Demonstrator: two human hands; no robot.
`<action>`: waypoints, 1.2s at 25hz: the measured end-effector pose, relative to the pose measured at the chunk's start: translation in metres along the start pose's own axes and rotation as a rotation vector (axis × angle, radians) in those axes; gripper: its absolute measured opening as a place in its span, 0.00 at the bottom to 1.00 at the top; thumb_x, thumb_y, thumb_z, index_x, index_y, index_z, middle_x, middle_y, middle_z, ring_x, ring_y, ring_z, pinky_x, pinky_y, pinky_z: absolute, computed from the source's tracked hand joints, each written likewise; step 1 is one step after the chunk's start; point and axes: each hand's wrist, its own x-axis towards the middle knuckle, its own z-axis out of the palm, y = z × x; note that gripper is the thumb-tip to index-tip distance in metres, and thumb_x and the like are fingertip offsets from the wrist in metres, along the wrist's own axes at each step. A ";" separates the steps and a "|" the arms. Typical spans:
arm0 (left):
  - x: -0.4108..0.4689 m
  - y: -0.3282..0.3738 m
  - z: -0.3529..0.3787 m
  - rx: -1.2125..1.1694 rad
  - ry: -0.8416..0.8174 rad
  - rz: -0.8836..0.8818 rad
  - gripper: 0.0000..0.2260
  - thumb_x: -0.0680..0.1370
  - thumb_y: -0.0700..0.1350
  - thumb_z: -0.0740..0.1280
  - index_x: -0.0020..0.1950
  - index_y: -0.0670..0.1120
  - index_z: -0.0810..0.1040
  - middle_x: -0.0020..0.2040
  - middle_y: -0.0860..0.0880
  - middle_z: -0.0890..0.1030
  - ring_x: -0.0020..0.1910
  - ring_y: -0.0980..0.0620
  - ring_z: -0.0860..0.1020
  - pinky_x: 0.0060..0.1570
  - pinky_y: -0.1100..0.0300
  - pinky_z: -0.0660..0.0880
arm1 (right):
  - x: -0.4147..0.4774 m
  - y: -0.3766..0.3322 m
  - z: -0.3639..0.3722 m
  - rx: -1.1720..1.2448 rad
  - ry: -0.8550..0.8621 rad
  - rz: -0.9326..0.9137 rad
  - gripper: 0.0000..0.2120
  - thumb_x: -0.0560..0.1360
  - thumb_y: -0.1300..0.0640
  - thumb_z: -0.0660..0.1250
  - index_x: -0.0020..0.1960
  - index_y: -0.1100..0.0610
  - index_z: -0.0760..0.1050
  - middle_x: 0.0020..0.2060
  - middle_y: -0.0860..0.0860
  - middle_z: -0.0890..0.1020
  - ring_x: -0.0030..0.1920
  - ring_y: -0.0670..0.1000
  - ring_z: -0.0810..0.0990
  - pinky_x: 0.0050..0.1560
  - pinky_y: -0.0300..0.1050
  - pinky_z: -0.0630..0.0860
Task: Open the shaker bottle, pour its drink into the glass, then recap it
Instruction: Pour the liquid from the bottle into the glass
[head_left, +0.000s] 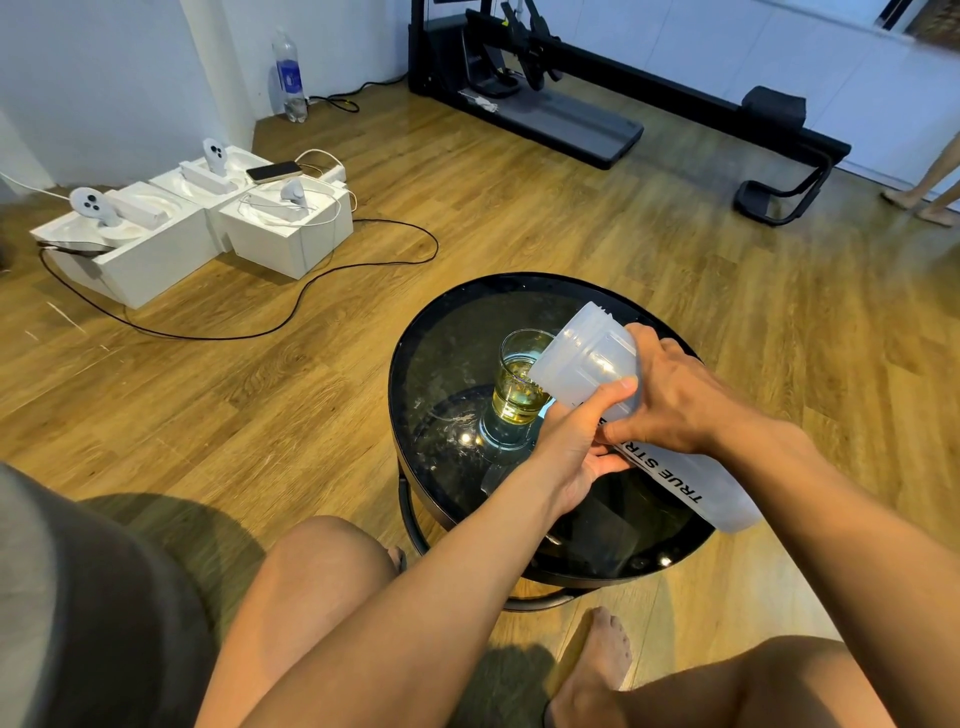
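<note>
pour under way, cap still to go back on

just right of the frame's centre, on the round black glass table (436, 332), i watch the shaker bottle (587, 364) tipped mouth-down over the rim of the glass (519, 384). both hands are on it: my view shows the left hand (576, 441) cupped under the bottle's middle, thumb pressed up against its side, and the right hand (675, 400) wrapped over the top of the body, fingers closed round it. the bottle runs diagonally from the glass down toward the lower right of the frame, its base raised above its mouth.

the bottle is plainly open, with bare threads at its mouth, so the first step looks done. the glass already holds a yellow drink, about half full by my reading. i cannot see a stream at the lip, nor how much remains inside the frosted bottle, so i cannot tell whether the pour is nearly finished.

left to do, as i judge it: right the bottle and screw its cap back on. i cannot make out the cap with any certainty; a pale shape lies on the table beneath the left wrist, but it is too indistinct to name.
</note>
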 end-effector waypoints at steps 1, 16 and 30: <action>0.000 0.000 0.000 0.001 0.001 0.000 0.15 0.73 0.45 0.74 0.58 0.49 0.78 0.46 0.46 0.86 0.50 0.44 0.84 0.51 0.41 0.81 | 0.000 0.000 0.000 -0.002 0.001 0.002 0.53 0.59 0.42 0.79 0.73 0.53 0.52 0.59 0.59 0.71 0.59 0.61 0.74 0.56 0.61 0.76; -0.004 0.003 0.002 0.004 0.008 -0.017 0.15 0.74 0.45 0.73 0.59 0.48 0.77 0.50 0.43 0.84 0.51 0.43 0.83 0.48 0.43 0.81 | 0.002 0.001 0.001 0.005 -0.001 0.009 0.53 0.58 0.42 0.78 0.73 0.51 0.52 0.59 0.58 0.71 0.58 0.61 0.74 0.55 0.61 0.76; -0.004 0.003 0.003 -0.011 0.009 -0.020 0.15 0.74 0.45 0.73 0.60 0.49 0.76 0.51 0.43 0.84 0.52 0.43 0.83 0.48 0.44 0.81 | 0.002 0.000 0.000 -0.004 -0.002 0.008 0.53 0.59 0.43 0.78 0.74 0.51 0.51 0.60 0.58 0.71 0.58 0.61 0.74 0.56 0.60 0.76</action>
